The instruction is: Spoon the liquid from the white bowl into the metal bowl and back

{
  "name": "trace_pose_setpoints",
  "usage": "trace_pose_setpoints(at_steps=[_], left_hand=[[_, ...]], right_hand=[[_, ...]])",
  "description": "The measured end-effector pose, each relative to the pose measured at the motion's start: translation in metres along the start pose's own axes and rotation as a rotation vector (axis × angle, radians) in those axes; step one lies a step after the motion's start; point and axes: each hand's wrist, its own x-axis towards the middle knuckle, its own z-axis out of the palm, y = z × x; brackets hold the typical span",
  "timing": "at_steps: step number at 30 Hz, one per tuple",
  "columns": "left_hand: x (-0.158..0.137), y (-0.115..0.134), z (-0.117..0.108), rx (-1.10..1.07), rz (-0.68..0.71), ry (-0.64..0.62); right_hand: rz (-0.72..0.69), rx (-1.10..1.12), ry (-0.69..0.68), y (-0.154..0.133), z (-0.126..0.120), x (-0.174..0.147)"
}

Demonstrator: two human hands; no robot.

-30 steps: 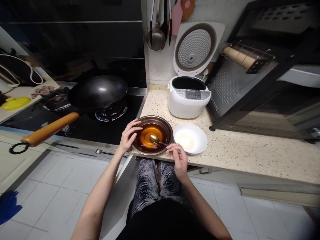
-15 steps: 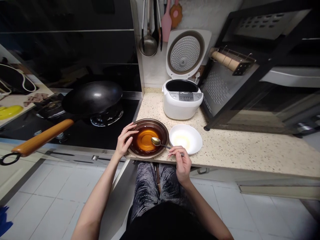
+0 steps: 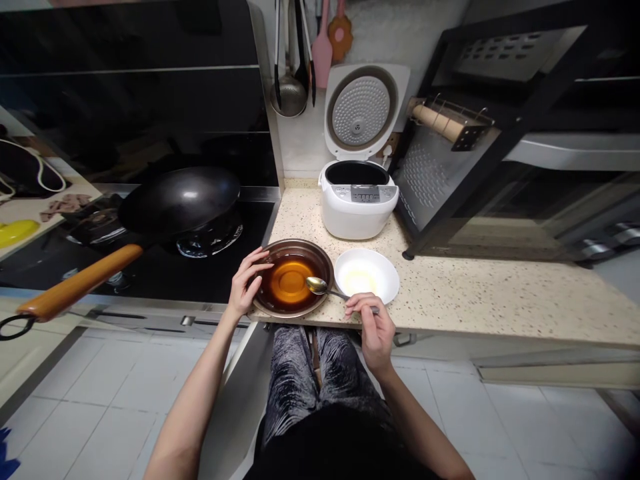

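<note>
My right hand [image 3: 373,327] is closed round the handle of a metal spoon [image 3: 317,286]. The spoon's bowl is over the right side of a dark metal bowl [image 3: 327,263] of amber-brown liquid [image 3: 291,283], its handle crossing the front of a white bowl [image 3: 387,270]. A little pale yellowish liquid [image 3: 358,283] lies in the white bowl. At the metal bowl's left rim, my left hand [image 3: 246,283] is open, fingers stretched out and apart over the edge. Whether it presses on the rim I cannot tell.
A white rice cooker [image 3: 357,210] with its lid up stands behind the bowls. To the left, a black wok [image 3: 185,200] sits on the stove, its wooden handle [image 3: 85,280] pointing towards me. On the right is a dark metal rack [image 3: 425,233]. Utensils [image 3: 290,93] hang on the wall.
My right hand and the spoon have moved slightly right, the spoon's bowl now nearer the metal bowl's right rim. My left hand stays at the left rim. The whole view has shifted a little.
</note>
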Motion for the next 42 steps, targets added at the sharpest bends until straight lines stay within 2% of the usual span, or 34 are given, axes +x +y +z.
trace_pose_setpoints(at_steps=[9,20,31,35,42], left_hand=[[-0.001,0.0,0.0,0.005,-0.012,0.0],[-0.001,0.0,0.0,0.011,0.002,0.004],[-0.002,-0.002,-0.001,-0.007,0.016,0.001],[-0.002,-0.003,-0.001,-0.015,0.024,0.003],[-0.002,-0.003,-0.001,-0.014,0.025,0.009]], right_hand=[[0.025,0.006,0.009,-0.007,-0.012,0.002],[0.029,0.04,0.107,-0.004,-0.015,0.01],[-0.09,-0.066,0.242,0.0,-0.045,0.02],[-0.132,-0.133,0.229,0.002,-0.053,0.017],[-0.18,-0.278,0.109,0.011,-0.063,0.01]])
